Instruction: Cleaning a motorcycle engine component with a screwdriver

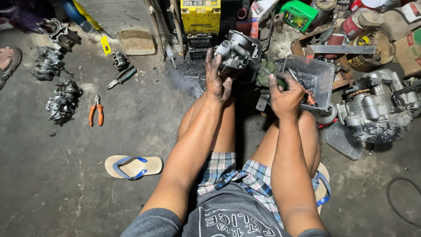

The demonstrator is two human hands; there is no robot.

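Observation:
My left hand [217, 81] grips a grey metal carburettor [237, 52], holding it up in front of my knees. My right hand [285, 94] is closed on the dark green handle of a screwdriver [268, 73] whose shaft points up-left into the carburettor body. Both hands are smeared with black grease. I sit on the concrete floor with bare legs and plaid shorts below the hands.
A grey plastic tray [322, 70] of small parts stands right of my hands, an engine block [377, 107] beyond it. Orange-handled pliers [96, 110], other pliers [123, 77], engine parts [63, 102], a sandal [133, 166] and a yellow battery [200, 16] lie around.

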